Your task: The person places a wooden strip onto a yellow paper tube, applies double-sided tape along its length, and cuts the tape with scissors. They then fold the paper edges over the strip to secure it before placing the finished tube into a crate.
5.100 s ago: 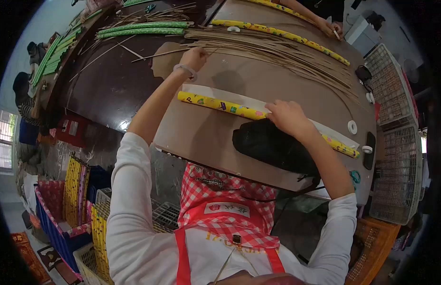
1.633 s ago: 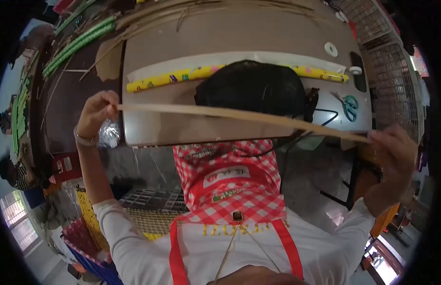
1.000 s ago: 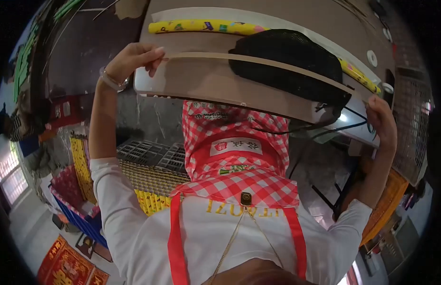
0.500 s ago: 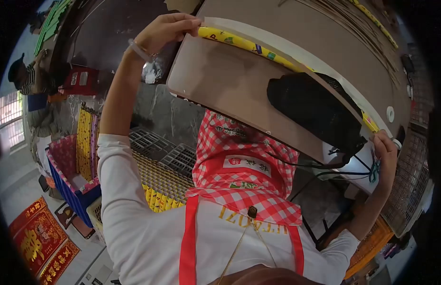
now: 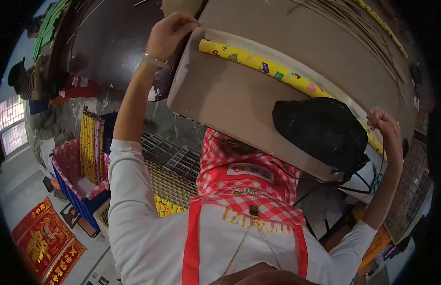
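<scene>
Occupying most of the upper view, the brown tabletop [image 5: 220, 97] stands in front of the person, its near edge running on a slant. A dark table [image 5: 111, 42] adjoins it on the left. Below the near edge, the person wears a red checked apron [image 5: 244, 185]. A blue crate [image 5: 75, 192] with a patterned lining is at lower left. Thin brown strips [image 5: 367, 35] lie loosely grouped at the far right of the tabletop. A black fabric item [image 5: 320, 130] rests near the front edge and hides part of the yellow tube [image 5: 258, 65]. The tube, printed with small coloured figures, lies on the tabletop between the two hands; a white band [image 5: 258, 49] runs along its far side. The left hand [image 5: 170, 35] is at the tabletop's left corner, thumb and forefinger pinched together; whether anything is between them cannot be told. The right hand [image 5: 385, 124] is near the tube's right end, fingers curled; its grip cannot be determined. A pale bracelet [image 5: 155, 60] circles the left wrist.
</scene>
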### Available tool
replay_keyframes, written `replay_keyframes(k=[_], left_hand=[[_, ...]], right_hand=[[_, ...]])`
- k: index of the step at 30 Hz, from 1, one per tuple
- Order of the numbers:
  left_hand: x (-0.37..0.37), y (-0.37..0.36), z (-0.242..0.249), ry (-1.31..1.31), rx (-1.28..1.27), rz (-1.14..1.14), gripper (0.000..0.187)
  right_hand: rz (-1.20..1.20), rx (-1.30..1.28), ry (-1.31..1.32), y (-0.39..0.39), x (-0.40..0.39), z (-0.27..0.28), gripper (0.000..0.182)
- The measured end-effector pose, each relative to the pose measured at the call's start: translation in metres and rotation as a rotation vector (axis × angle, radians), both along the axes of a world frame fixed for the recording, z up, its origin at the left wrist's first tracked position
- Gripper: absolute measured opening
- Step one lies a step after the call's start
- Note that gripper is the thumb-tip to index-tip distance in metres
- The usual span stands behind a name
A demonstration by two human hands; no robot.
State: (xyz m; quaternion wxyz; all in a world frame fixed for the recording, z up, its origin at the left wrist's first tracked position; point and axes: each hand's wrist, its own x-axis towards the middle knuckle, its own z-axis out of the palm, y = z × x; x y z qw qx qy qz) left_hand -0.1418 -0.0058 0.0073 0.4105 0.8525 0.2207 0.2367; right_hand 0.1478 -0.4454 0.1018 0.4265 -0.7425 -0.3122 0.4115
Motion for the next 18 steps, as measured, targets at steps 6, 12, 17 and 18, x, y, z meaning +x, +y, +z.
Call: replay_keyframes(k=[6, 12, 17, 18], left_hand=[[-0.035, -0.009, 0.015, -0.128, -0.18, -0.105, 0.01], [-0.032, -0.023, 0.035, -0.048, -0.376, -0.329, 0.01], [-0.033, -0.03, 0.056, 0.037, -0.402, -0.345, 0.009], [-0.036, -0.03, 0.059, 0.044, -0.433, -0.375, 0.009]], right_hand=[[0.2, 0.003, -0.013, 0.008, -0.003, 0.007, 0.024], [0.204, -0.044, 0.109, -0.013, -0.012, 0.014, 0.029], [0.46, -0.129, 0.018, 0.008, -0.024, 0.03, 0.033], [0.447, -0.166, 0.057, 0.015, -0.028, 0.03, 0.034]])
